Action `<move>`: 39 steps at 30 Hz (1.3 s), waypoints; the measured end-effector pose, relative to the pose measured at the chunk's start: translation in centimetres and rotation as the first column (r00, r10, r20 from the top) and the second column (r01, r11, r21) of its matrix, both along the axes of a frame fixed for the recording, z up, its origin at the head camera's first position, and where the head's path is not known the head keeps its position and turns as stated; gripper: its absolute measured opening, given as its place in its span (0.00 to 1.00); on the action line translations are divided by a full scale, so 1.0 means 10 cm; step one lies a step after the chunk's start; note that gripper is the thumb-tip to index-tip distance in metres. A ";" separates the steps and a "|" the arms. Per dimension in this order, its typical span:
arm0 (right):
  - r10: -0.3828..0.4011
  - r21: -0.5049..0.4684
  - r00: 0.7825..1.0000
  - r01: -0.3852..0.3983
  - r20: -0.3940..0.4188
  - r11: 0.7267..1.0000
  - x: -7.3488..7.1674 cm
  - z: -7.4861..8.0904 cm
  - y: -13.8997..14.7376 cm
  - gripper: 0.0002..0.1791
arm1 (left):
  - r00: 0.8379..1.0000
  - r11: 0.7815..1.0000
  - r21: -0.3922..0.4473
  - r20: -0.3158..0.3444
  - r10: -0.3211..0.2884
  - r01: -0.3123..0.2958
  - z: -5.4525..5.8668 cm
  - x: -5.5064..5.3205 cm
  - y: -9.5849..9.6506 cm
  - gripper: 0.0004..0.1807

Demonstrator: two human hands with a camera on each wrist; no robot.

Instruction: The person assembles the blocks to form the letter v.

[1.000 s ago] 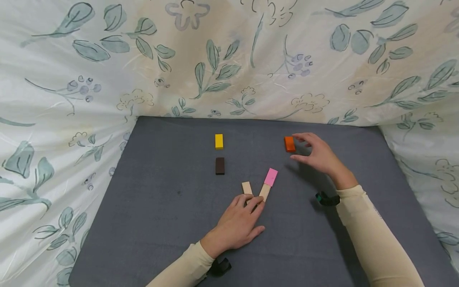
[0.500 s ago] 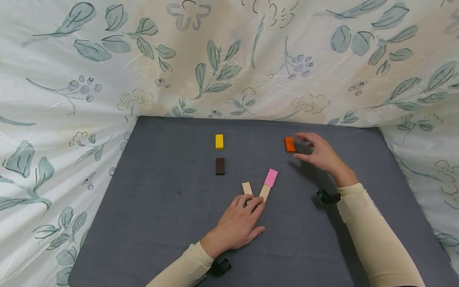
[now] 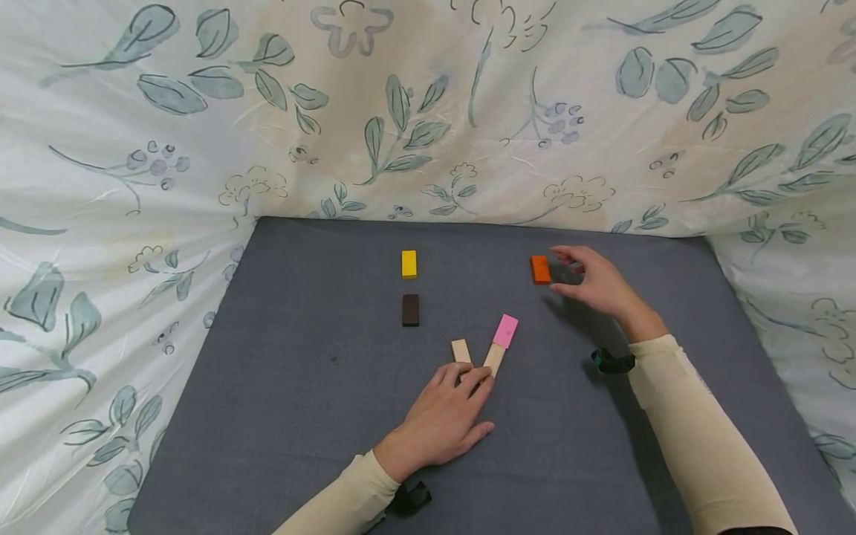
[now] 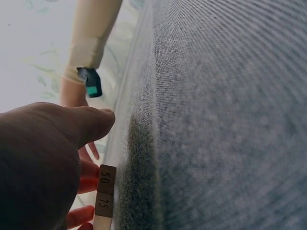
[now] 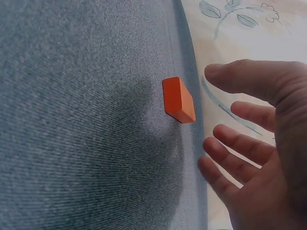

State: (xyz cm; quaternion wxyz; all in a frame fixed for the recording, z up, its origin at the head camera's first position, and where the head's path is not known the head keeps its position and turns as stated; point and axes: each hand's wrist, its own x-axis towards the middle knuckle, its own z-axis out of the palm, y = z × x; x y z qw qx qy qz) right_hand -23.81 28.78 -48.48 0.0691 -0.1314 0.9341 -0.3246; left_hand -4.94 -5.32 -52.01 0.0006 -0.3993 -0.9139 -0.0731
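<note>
My left hand (image 3: pixel 438 420) rests palm down, its fingertips on plain wooden blocks that form a V. The left wooden block (image 3: pixel 460 350) and the right wooden block (image 3: pixel 495 358) stick out past the fingers; the rest is hidden under them. In the left wrist view, end faces of a block marked 50 (image 4: pixel 106 178) and a block marked 75 (image 4: pixel 104 204) show by the fingertips. A pink block (image 3: pixel 505 331) meets the right one's far end. My right hand (image 3: pixel 595 282) hovers just right of an orange block (image 3: pixel 540 270), thumb and fingers spread apart, holding nothing.
A yellow block (image 3: pixel 409 264) lies toward the back, left of the middle, with a dark brown block (image 3: pixel 411 310) nearer than it. Grey cloth covers the table (image 3: pixel 301 371). A leaf-patterned curtain (image 3: pixel 428 111) hangs along the back and sides.
My right hand has shifted slightly right, widening the small gap between its fingertips and the orange block. The left hand and all the blocks stay where they were.
</note>
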 end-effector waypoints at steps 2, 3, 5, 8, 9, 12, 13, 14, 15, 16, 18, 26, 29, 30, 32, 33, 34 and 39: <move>0.003 0.005 1.000 -0.003 0.016 1.000 -0.03 -0.01 0.00 0.42 | 1.000 1.000 -0.003 0.001 -0.001 0.001 0.00 0.00 0.00 0.37; 0.005 0.008 1.000 -0.005 0.023 1.000 -0.04 -0.01 0.01 0.42 | 1.000 1.000 -0.004 0.000 -0.002 0.002 0.00 0.00 0.00 0.37; 0.008 0.011 0.999 -0.009 0.037 1.000 -0.07 -0.03 0.02 0.41 | 1.000 1.000 -0.005 0.002 -0.004 0.004 0.00 0.00 0.00 0.37; 0.010 0.007 0.999 -0.010 0.051 1.000 -0.10 -0.04 0.03 0.41 | 1.000 1.000 -0.003 0.003 -0.007 0.007 0.00 0.01 0.00 0.37; 0.012 0.009 0.999 -0.013 0.053 1.000 -0.11 -0.05 0.03 0.41 | 1.000 1.000 -0.001 0.001 -0.008 0.008 0.00 0.01 0.00 0.37; 0.020 0.013 0.998 -0.021 0.059 1.000 -0.14 -0.07 0.04 0.41 | 1.000 1.000 0.002 -0.002 -0.008 0.008 0.00 0.01 0.00 0.37; 0.023 0.015 0.998 -0.024 0.060 1.000 -0.14 -0.07 0.03 0.41 | 1.000 1.000 0.002 -0.003 -0.008 0.008 0.00 0.01 0.00 0.37; 0.026 0.018 0.998 -0.027 0.059 0.999 -0.15 -0.08 0.03 0.41 | 1.000 1.000 0.002 -0.003 -0.008 0.008 0.00 0.01 0.00 0.37; 0.027 0.021 0.998 -0.028 0.058 0.999 -0.15 -0.08 0.03 0.40 | 1.000 1.000 0.002 -0.003 -0.008 0.008 0.00 0.01 0.00 0.37; 0.030 0.022 0.998 -0.031 0.055 0.999 -0.15 -0.09 0.03 0.40 | 1.000 1.000 0.001 -0.004 -0.009 0.009 0.00 0.01 0.00 0.37; 0.033 0.023 0.998 -0.035 0.054 0.999 -0.16 -0.08 0.02 0.41 | 1.000 1.000 -0.003 -0.001 -0.010 0.010 0.00 0.01 0.00 0.37; 0.050 0.017 0.997 -0.051 0.058 0.999 -0.21 -0.05 -0.01 0.40 | 1.000 1.000 0.001 0.000 -0.004 0.004 0.01 0.00 0.00 0.38; 0.052 0.028 0.996 -0.054 0.066 0.998 -0.22 -0.06 0.00 0.40 | 1.000 1.000 0.002 -0.003 -0.006 0.006 0.00 0.00 0.00 0.38; 0.051 0.033 0.996 -0.054 0.070 0.998 -0.23 -0.07 0.00 0.40 | 1.000 1.000 0.003 -0.003 -0.006 0.006 0.00 0.00 -0.01 0.38; 0.047 0.041 0.996 -0.051 0.080 0.998 -0.25 -0.10 0.00 0.40 | 1.000 1.000 0.005 -0.004 -0.006 0.006 0.00 0.00 -0.01 0.38; 0.045 0.043 0.996 -0.049 0.083 0.998 -0.25 -0.11 0.01 0.40 | 1.000 1.000 0.006 -0.005 -0.006 0.006 0.00 0.00 -0.01 0.38; 0.045 0.045 0.995 -0.049 0.086 0.998 -0.26 -0.12 0.01 0.40 | 1.000 1.000 0.007 -0.005 -0.006 0.006 0.00 0.00 -0.01 0.38; 0.051 0.050 0.994 -0.055 0.093 0.997 -0.28 -0.15 0.00 0.40 | 1.000 1.000 0.010 -0.011 -0.005 0.005 -0.02 0.00 -0.01 0.38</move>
